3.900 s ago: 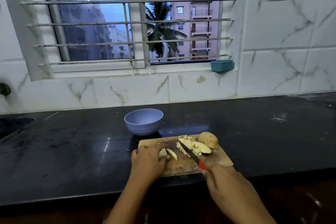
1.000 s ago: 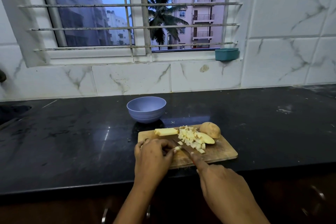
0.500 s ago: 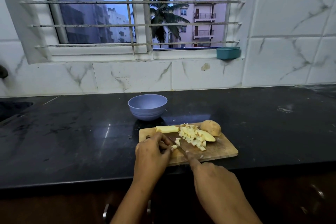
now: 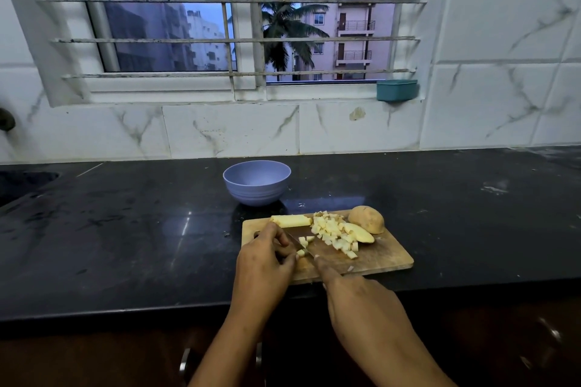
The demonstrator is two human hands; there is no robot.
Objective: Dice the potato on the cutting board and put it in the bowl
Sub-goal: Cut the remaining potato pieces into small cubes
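The potato lies in parts on the cutting board [image 4: 382,258]. A heap of dice [image 4: 333,232] is at its middle and a peeled strip [image 4: 290,220] at its 10 o'clock corner. A pale wedge [image 4: 361,233] is just at 3 o'clock of the heap, and an unpeeled half [image 4: 367,218] sits at the board's 1 o'clock edge.

At 8 o'clock of the heap a small stub [image 4: 301,253] is being cut. It is pinned by the curled fingers of the left hand [image 4: 267,258], and only its pale edge is seen. The knife [image 4: 297,240] is laid against those fingers, point toward 11 o'clock. Its handle is wrapped and hidden by the right hand [image 4: 355,295], with one finger stretched along the spine.

With so little left to hold, the fingertips are best kept tucked behind the knuckles and the blade brought straight down in even steps. The loose dice should be pushed clear first.

The bowl [image 4: 257,190], seemingly empty, stands on the dark counter [image 4: 125,229], just at 11 o'clock of the board. Much of the task is judged undone.
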